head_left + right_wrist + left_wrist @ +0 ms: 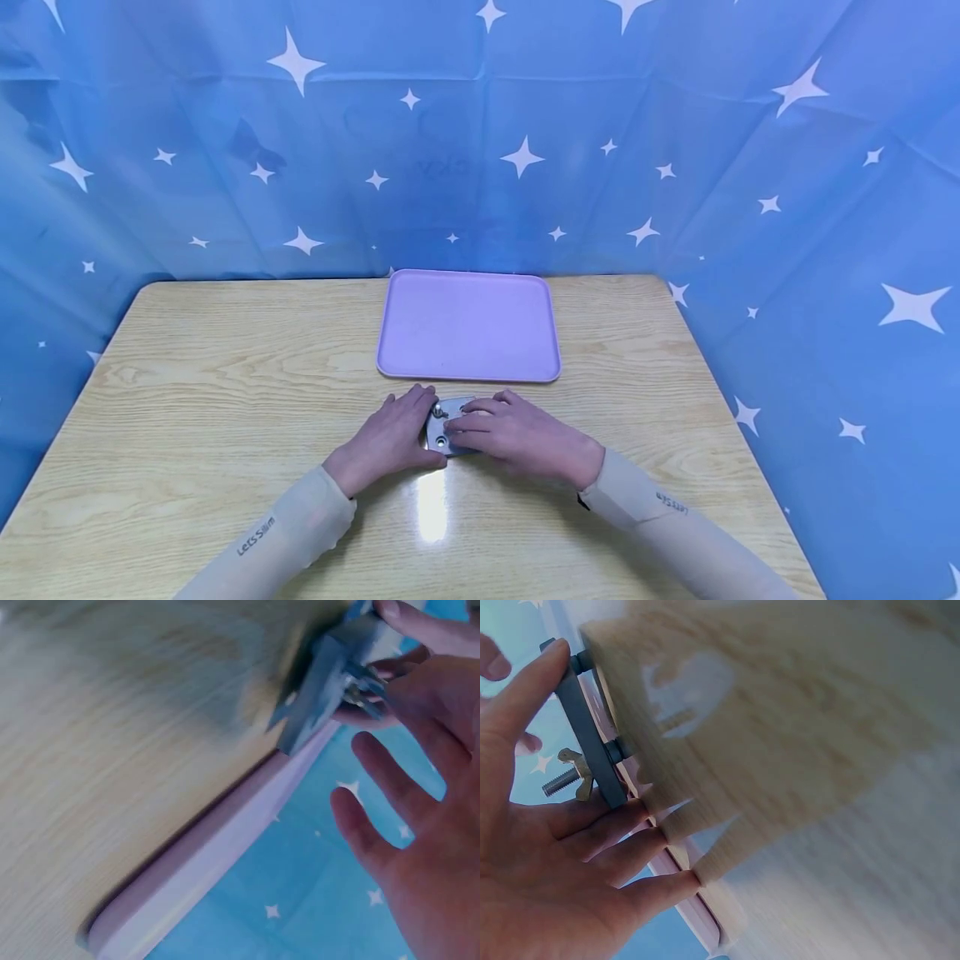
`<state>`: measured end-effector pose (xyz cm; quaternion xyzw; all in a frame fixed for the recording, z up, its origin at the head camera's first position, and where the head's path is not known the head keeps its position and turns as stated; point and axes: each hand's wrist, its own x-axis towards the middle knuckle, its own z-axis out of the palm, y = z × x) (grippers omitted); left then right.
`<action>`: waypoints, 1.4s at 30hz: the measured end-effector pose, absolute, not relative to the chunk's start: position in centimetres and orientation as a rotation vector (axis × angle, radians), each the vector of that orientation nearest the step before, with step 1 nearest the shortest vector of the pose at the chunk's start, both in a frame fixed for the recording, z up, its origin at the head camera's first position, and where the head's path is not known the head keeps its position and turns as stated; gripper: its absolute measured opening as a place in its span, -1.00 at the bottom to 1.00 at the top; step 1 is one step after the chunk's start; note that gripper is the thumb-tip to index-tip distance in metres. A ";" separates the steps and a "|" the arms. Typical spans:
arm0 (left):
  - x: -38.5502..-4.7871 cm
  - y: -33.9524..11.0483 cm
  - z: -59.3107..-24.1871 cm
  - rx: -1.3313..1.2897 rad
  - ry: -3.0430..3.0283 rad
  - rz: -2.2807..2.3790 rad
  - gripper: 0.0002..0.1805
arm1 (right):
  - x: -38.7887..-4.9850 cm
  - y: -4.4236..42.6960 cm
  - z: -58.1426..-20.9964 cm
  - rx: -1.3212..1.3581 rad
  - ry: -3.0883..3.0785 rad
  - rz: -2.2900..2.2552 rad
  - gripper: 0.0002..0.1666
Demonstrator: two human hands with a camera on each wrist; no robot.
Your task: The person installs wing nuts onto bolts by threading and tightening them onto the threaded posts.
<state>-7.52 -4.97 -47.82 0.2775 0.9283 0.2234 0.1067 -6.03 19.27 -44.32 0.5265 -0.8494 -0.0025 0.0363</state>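
A flat grey metal plate (pixel 453 407) is at the table's middle, in front of the tray. My left hand (pixel 393 433) grips its left side, with the thumb at the near end and fingers at the far end. A threaded bolt with a brass-coloured wing nut (pixel 576 772) sticks out of the plate's upper face in the left wrist view. Two dark round fittings (pixel 617 750) are on its underside. My right hand (pixel 517 433) reaches over the plate from the right, fingers extended close to the wing nut. Blur in the right wrist view hides whether they touch it.
A purple rectangular tray (pixel 468 325) lies behind the plate on the wood-grain table (pixel 247 367). A blue curtain with white stars (pixel 450 125) hangs behind and beside the table.
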 end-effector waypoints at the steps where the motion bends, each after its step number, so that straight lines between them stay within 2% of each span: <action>1: -7.5 -5.0 -47.8 0.818 2.735 0.656 0.02 | -6.0 19.4 -44.3 1.633 -2.609 -0.040 -0.62; 13: -7.5 -4.9 -47.9 0.800 2.730 0.660 0.03 | -6.1 19.6 -44.7 1.611 -2.530 -0.151 -0.69; 25: -7.6 -4.7 -47.9 0.799 2.725 0.646 0.04 | -5.9 18.3 -46.2 1.407 -2.444 -0.120 -0.92; 32: -7.5 -4.8 -47.8 0.799 2.723 0.648 0.05 | -5.5 17.6 -46.4 1.322 -2.568 0.040 -0.87; 35: -7.5 -4.8 -47.8 0.805 2.720 0.651 0.05 | -5.6 18.0 -45.9 1.319 -2.648 0.071 -0.72; 38: -7.5 -4.9 -47.8 0.807 2.719 0.641 0.05 | -5.8 18.6 -45.1 1.393 -2.673 0.082 -0.61; 42: -7.5 -4.9 -47.8 0.803 2.723 0.641 0.03 | -6.0 19.2 -44.5 1.563 -2.632 -0.007 -0.60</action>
